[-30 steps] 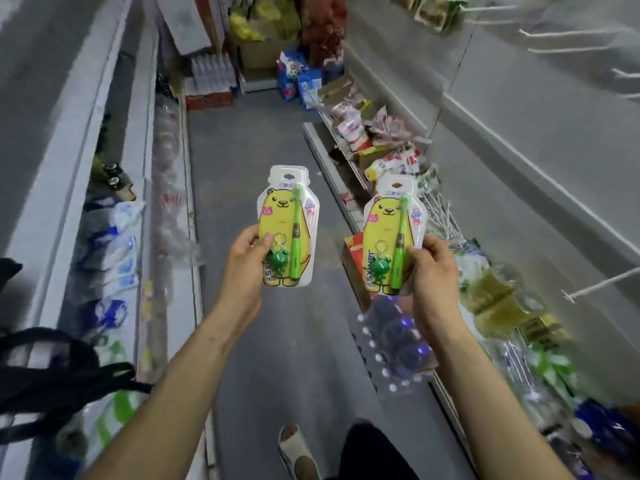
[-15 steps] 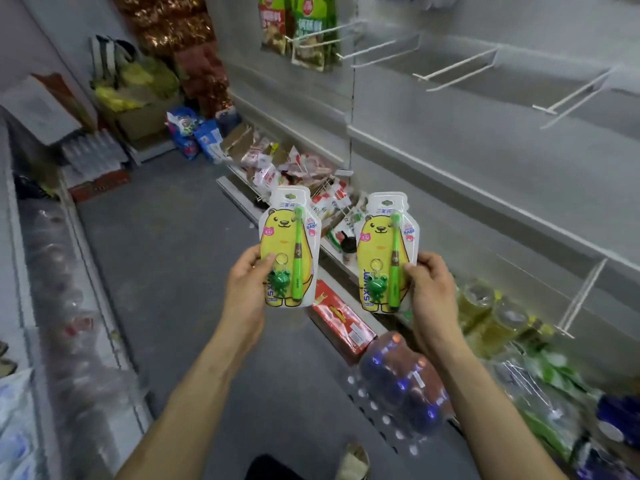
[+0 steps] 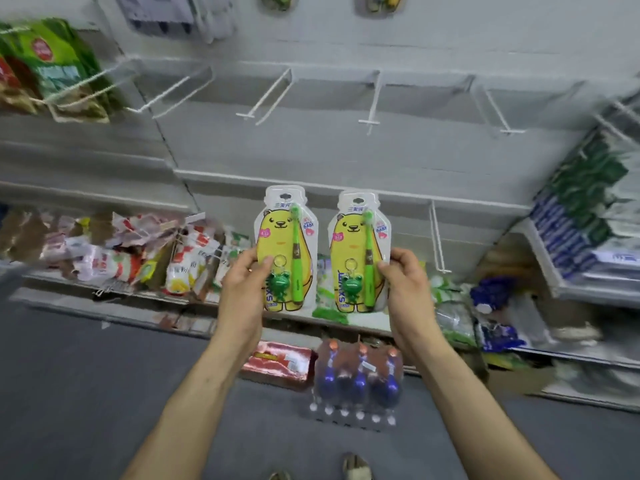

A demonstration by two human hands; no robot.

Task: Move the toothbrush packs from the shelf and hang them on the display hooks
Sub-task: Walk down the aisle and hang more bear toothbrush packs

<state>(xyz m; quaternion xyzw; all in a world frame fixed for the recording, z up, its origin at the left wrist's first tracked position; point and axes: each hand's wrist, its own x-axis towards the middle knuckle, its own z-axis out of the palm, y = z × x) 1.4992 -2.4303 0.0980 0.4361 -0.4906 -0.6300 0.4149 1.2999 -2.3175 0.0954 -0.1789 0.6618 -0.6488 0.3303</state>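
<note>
Toothbrush packs (image 3: 281, 237) stand upright below the display hooks (image 3: 373, 98), left grip (image 3: 244, 292) pinching the left pack (image 3: 277, 230), right grip (image 3: 408, 292) pinching the right pack (image 3: 353, 244).

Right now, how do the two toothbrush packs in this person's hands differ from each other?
The left pack is held by its left edge in the left hand, the right pack by its right edge in the right hand. The left pack sits slightly higher than the right pack. Both stand upright with the same yellow bear, green brush and frog; neither hangs on a hook.
</note>
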